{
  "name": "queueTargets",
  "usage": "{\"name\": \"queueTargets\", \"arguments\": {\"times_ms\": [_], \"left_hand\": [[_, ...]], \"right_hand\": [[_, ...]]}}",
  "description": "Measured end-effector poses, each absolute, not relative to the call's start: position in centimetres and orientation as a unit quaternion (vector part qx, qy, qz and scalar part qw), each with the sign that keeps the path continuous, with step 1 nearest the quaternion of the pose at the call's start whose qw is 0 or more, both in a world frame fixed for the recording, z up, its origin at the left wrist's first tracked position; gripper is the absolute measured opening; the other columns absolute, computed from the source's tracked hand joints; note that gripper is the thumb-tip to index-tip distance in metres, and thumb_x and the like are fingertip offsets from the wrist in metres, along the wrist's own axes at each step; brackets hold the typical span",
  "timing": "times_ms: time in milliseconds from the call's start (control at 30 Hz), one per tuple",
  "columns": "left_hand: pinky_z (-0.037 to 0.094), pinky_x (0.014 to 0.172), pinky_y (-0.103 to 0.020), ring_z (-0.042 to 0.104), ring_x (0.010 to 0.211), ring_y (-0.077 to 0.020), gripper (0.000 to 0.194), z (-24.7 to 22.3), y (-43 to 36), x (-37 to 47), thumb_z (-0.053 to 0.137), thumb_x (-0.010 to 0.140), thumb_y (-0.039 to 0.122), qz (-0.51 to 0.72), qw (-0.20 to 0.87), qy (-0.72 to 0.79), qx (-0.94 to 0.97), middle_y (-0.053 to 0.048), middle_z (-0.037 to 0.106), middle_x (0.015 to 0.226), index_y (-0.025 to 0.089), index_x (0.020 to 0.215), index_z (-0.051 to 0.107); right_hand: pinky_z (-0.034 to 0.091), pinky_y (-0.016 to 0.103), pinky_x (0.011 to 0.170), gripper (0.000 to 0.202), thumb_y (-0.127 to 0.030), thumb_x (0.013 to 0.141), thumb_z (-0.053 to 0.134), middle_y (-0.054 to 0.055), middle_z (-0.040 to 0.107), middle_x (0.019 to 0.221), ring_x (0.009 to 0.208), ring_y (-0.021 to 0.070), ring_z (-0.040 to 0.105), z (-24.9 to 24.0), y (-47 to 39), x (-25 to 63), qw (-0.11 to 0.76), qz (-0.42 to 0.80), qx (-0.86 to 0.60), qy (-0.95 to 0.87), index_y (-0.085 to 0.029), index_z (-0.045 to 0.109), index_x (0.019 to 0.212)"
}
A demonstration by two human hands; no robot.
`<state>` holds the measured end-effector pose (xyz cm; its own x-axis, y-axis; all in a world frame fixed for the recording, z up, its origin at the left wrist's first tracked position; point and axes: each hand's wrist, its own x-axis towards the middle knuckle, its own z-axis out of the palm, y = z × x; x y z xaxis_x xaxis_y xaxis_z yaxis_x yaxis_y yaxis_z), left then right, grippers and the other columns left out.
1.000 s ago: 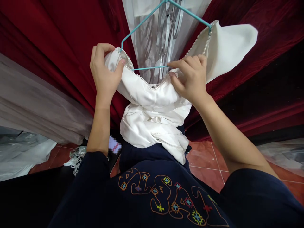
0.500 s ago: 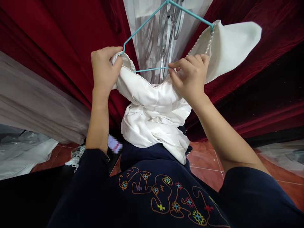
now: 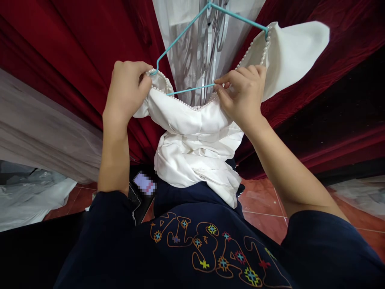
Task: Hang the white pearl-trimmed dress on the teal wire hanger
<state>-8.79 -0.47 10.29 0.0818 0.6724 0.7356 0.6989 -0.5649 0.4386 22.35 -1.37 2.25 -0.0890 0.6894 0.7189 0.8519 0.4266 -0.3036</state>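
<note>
A white dress (image 3: 186,116) with a pearl-beaded neckline hangs on a thin turquoise hanger (image 3: 183,33); its skirt lies bunched on my lap. The dress's right sleeve spreads out over the hanger's right end. My left hand (image 3: 128,88) pinches the beaded edge at the left shoulder, close by the hanger's left end. With thumb and forefinger, my right hand (image 3: 242,94) grips the hanger's lower bar just above the neckline. The remaining fingers of that hand curl in front of the right strap and hide part of it.
Dark red curtains (image 3: 75,44) hang on both sides, with pale sheer cloth (image 3: 39,116) at the left. Metal rods (image 3: 207,44) stand behind the hanger. A phone (image 3: 144,184) lies on a dark surface by my left arm. Crumpled clear plastic (image 3: 54,192) rests on the red tiled floor.
My left hand has shifted a little left and outward, drawing the dress's left shoulder with it. The hanger's left end shows slightly more; my right hand has hardly moved.
</note>
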Motion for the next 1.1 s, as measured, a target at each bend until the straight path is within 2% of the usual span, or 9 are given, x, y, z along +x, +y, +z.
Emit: {"name": "queueTargets", "arguments": {"times_ms": [100,233,367,500,600,700,833,967,1100], "left_hand": [[0.051,0.078,-0.036,0.068,0.076,-0.0229,0.032,9.4,0.8,-8.2,0.062,0.085,-0.001,-0.440,0.116,-0.499,-0.737,-0.003,0.078,0.085,0.019,0.096,0.085],[0.046,0.073,-0.031,0.064,0.074,-0.0189,0.024,8.1,1.7,-9.9,0.060,0.085,0.000,-0.508,0.139,-0.541,-0.655,-0.004,0.074,0.080,0.011,0.090,0.081],[0.044,0.065,-0.026,0.065,0.069,-0.0146,0.014,5.5,0.8,-12.3,0.069,0.081,0.004,-0.546,0.051,-0.593,-0.590,0.000,0.073,0.073,0.010,0.085,0.080],[0.046,0.060,-0.026,0.069,0.067,-0.0167,0.018,1.9,-1.5,-12.3,0.068,0.078,0.004,-0.553,-0.056,-0.572,-0.603,-0.001,0.075,0.073,0.013,0.084,0.082],[0.054,0.068,-0.029,0.073,0.077,-0.0187,0.025,-0.1,-3.1,-10.2,0.066,0.084,0.008,-0.566,-0.071,-0.494,-0.656,-0.002,0.079,0.085,0.019,0.096,0.086],[0.060,0.092,-0.037,0.075,0.105,-0.0244,0.027,-0.4,-3.4,-7.3,0.065,0.094,0.014,-0.606,0.005,-0.432,-0.668,-0.003,0.078,0.106,0.027,0.108,0.085],[0.047,0.122,-0.054,0.059,0.139,-0.0316,0.016,0.5,-1.6,-4.7,0.066,0.104,0.027,-0.611,0.062,-0.410,-0.674,-0.005,0.075,0.123,0.031,0.112,0.080],[0.046,0.121,-0.055,0.060,0.131,-0.0339,0.020,0.7,-0.4,-4.1,0.060,0.109,0.036,-0.588,0.013,-0.419,-0.691,-0.008,0.074,0.108,0.028,0.107,0.078],[0.048,0.117,-0.055,0.060,0.122,-0.0345,0.024,0.6,-0.8,-4.5,0.058,0.110,0.039,-0.577,0.003,-0.412,-0.706,-0.010,0.071,0.103,0.027,0.103,0.077]], "right_hand": [[0.035,0.056,0.114,0.015,-0.038,0.103,0.060,0.008,0.068,0.097,0.105,0.0295,0.057,2.4,-1.7,22.1,0.415,-0.111,-0.536,-0.727,-0.029,0.071,0.108],[0.033,0.057,0.115,0.019,-0.037,0.105,0.057,0.010,0.068,0.100,0.110,0.0312,0.057,2.8,-2.0,21.7,0.393,-0.108,-0.548,-0.730,-0.027,0.071,0.111],[0.034,0.056,0.115,0.018,-0.036,0.106,0.057,0.009,0.069,0.101,0.112,0.0313,0.057,3.0,-2.2,21.2,0.388,-0.100,-0.557,-0.728,-0.028,0.072,0.112],[0.038,0.057,0.113,0.015,-0.035,0.104,0.061,0.007,0.071,0.100,0.109,0.0301,0.059,2.7,-2.2,20.9,0.395,-0.106,-0.568,-0.715,-0.029,0.074,0.110],[0.040,0.061,0.113,0.020,-0.044,0.106,0.054,0.006,0.074,0.103,0.110,0.0310,0.059,2.3,-2.0,21.0,0.403,-0.104,-0.564,-0.713,-0.038,0.072,0.111],[0.039,0.065,0.115,0.024,-0.051,0.107,0.049,0.004,0.075,0.106,0.114,0.0327,0.059,1.9,-1.9,21.0,0.416,-0.094,-0.559,-0.711,-0.046,0.070,0.118],[0.041,0.065,0.116,0.028,-0.045,0.107,0.047,0.005,0.073,0.113,0.118,0.0334,0.060,1.6,-2.1,21.1,0.413,-0.089,-0.542,-0.726,-0.042,0.070,0.123],[0.039,0.063,0.118,0.028,-0.030,0.104,0.051,0.013,0.064,0.128,0.131,0.0361,0.056,1.7,-1.8,21.9,0.471,-0.141,-0.516,-0.702,-0.030,0.068,0.126],[0.048,0.057,0.112,0.039,-0.005,0.085,0.059,0.018,0.061,0.124,0.128,0.0347,0.059,2.7,-0.7,24.2,0.611,-0.209,-0.491,-0.585,-0.020,0.066,0.121]]}}
